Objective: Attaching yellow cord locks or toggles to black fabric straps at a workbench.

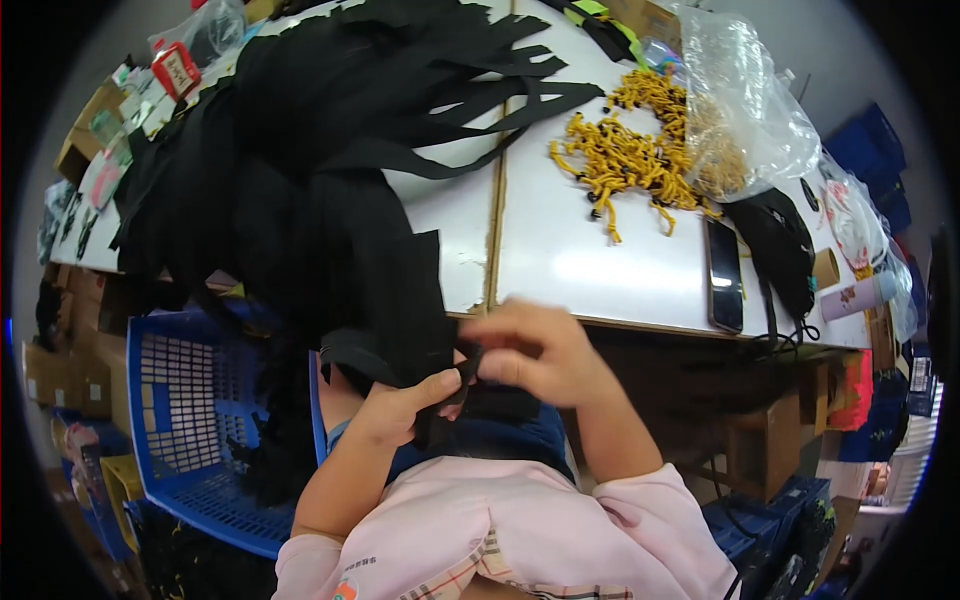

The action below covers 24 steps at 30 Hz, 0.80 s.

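Left hand [408, 408] over the lap, just short of the table edge: closed, thumb pressed on top of a narrow black strip [467, 374], the other fingers mostly hidden beneath. Right hand [545, 355] directly opposite, blurred; fingers bent, thumb and forefinger close to the strip's right side. Cannot tell whether they pinch it or stand just off it.

Step in hand, as I judge it: fine handling of one strip's end, left hand steadying, right hand working. Whether folding, threading or only straightening, the blur does not show. Next move seems to call for a firm left thumb and a precise right fingertip pinch, with slack kept in the cloth nearby so that the heap does not drag on the piece.

Just beyond the left hand, wide black bands hang off the table's edge, leading up into a big heap [290, 130] of the same dark material. Whether the held strip joins them: not clear. Blue basket [180, 470] left of the lap, more black stuff at its right side.

Farther out on the white table [600, 285]: yellow cords [630, 165] with dark ends, clear bag [750, 90] beside them, phone [724, 275], black pouch [780, 250]. Tumbler [858, 297] at far right.
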### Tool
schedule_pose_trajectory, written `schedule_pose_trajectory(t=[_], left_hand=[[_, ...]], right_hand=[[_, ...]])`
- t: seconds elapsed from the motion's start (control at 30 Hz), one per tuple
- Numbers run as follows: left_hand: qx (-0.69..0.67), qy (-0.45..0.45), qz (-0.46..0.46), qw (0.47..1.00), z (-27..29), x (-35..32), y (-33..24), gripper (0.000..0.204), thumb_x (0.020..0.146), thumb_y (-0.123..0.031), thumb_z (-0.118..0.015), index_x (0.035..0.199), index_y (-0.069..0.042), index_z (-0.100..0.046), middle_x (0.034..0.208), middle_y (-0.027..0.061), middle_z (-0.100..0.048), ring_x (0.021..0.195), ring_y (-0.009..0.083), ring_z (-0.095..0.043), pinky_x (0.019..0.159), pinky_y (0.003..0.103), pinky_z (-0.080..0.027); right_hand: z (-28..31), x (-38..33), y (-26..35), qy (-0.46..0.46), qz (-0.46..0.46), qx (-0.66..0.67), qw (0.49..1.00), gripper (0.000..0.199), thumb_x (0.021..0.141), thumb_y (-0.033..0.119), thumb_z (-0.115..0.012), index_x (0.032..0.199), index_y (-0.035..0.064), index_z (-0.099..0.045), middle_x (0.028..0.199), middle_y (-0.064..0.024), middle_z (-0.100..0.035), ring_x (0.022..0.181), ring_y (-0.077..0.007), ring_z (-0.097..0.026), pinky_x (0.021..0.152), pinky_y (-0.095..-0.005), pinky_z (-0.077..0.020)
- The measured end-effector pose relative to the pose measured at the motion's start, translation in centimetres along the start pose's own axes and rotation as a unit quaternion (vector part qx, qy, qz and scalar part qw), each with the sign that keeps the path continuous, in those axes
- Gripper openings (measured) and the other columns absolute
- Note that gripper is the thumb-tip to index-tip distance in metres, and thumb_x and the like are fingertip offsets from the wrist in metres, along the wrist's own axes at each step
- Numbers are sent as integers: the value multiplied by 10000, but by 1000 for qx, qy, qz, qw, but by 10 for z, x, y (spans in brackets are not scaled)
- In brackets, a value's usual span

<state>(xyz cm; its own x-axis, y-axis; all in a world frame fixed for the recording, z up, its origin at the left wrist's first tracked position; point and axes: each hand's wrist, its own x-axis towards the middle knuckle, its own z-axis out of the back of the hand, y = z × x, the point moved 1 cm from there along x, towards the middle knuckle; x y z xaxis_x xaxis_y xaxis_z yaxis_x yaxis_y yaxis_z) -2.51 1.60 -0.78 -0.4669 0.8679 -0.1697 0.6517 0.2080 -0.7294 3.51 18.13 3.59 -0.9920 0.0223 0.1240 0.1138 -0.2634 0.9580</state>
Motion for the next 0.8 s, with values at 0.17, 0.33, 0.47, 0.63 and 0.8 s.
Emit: schedule_pose_trajectory(t=[0.17,0.33,0.47,0.63,0.8], left_hand=[[27,-129,-26,991,-4,4,9,199,722,-128,-648,847,-27,-531,698,47,-534,596,127,-519,543,243,-432],[48,-115,-37,992,-5,9,11,215,701,-83,-637,853,-37,-493,730,77,-522,650,182,-526,593,291,-443],[42,-148,-25,988,-11,8,5,218,704,-90,-637,864,-32,-502,739,71,-526,665,173,-522,598,291,-440],[73,-173,-57,981,4,5,23,258,713,-95,-661,935,-47,-540,865,21,-538,792,93,-504,717,214,-411],[191,-147,-85,967,-21,4,11,222,732,-140,-651,907,-55,-542,842,-2,-524,770,87,-476,705,199,-382]], right_hand=[[86,38,-45,-263,-9,-559,786,615,750,420,-550,1209,45,-385,1257,-203,-315,1148,-352,-298,951,-389,-261],[91,29,-52,-171,-134,-541,813,672,760,536,-454,1208,39,-387,1292,-197,-281,1208,-338,-239,992,-362,-215],[60,8,-38,-149,-80,-555,814,655,744,503,-499,1203,48,-394,1283,-188,-298,1193,-333,-267,979,-384,-230],[5,-22,-14,-248,125,-319,906,405,672,284,-666,938,5,-542,796,-123,-549,730,-278,-536,648,-335,-429],[-25,-29,-7,-206,94,-109,968,33,716,17,-578,727,-7,-558,594,-74,-505,477,-130,-463,435,-224,-354]])
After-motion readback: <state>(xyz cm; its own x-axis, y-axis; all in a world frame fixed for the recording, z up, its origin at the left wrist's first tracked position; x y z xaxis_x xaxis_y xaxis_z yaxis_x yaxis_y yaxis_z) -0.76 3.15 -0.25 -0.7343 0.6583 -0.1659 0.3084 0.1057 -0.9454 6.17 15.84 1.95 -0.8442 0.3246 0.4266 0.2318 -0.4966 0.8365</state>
